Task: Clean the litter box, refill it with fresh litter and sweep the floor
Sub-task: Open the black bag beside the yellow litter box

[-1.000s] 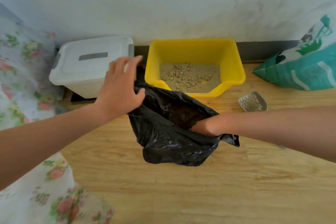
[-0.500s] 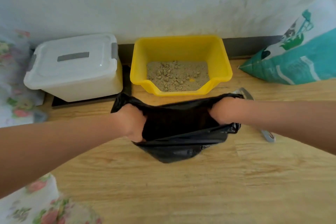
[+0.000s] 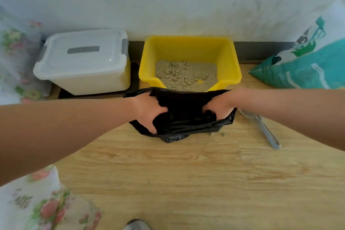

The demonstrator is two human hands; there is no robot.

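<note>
A yellow litter box (image 3: 189, 46) stands against the wall with clumpy tan litter (image 3: 184, 75) in its bottom. Directly in front of it a black rubbish bag (image 3: 183, 115) sits on the wooden floor. My left hand (image 3: 147, 111) grips the bag's left rim and my right hand (image 3: 220, 106) grips its right rim, holding the mouth stretched wide. A grey litter scoop (image 3: 265, 129) lies on the floor just right of the bag, its head partly hidden by my right arm. A teal and white litter sack (image 3: 306, 69) leans at the far right.
A white lidded storage bin (image 3: 84, 61) stands left of the litter box. Floral fabric (image 3: 16, 52) hangs at the left edge and lies at the lower left. A few litter crumbs (image 3: 211, 133) are scattered by the bag. A shoe tip (image 3: 136, 225) shows at the bottom edge.
My left hand came down from above the bag and took hold of its left rim. Both hands pulled the mouth wide. The view has shifted, bringing the scoop's handle into sight.
</note>
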